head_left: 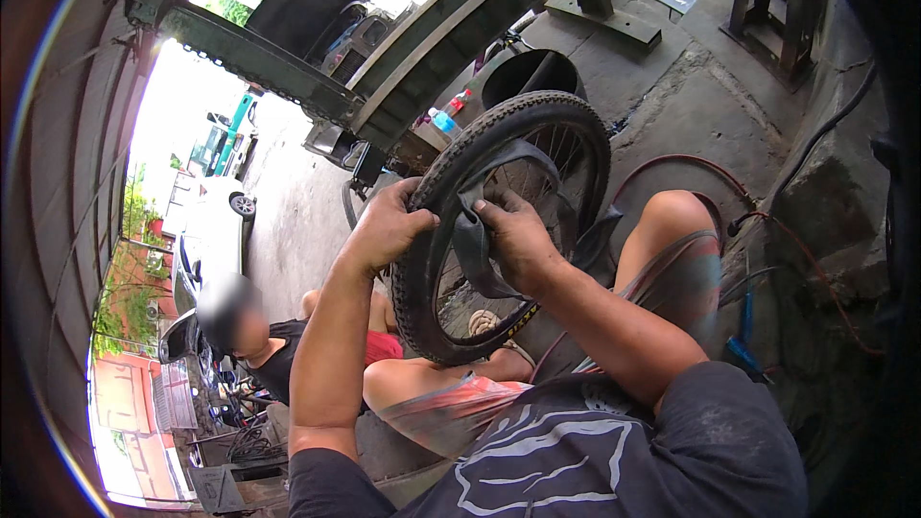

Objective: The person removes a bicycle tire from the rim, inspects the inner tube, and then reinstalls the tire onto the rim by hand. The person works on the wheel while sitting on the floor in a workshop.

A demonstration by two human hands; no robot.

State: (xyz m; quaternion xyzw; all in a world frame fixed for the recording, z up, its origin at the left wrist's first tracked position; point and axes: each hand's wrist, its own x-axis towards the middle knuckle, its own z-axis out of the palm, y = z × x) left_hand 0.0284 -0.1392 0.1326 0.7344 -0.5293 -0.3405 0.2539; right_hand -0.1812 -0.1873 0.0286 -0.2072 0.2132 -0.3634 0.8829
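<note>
While left hand (pixel 391 223) holds one tyre (pixel 443 171), right (pixel 521 237) pinches one tube (pixel 469 246)

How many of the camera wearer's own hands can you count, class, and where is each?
2. The left hand holds the left side of the black tyre; the right hand, further right, pinches the grey inner tube. Neither is hidden, though some fingers are.

The inner tube (pixel 470 242) lies across the wheel (pixel 411 299), the tub (pixel 530 79) beyond, another person (pixel 278 355) left.
</note>
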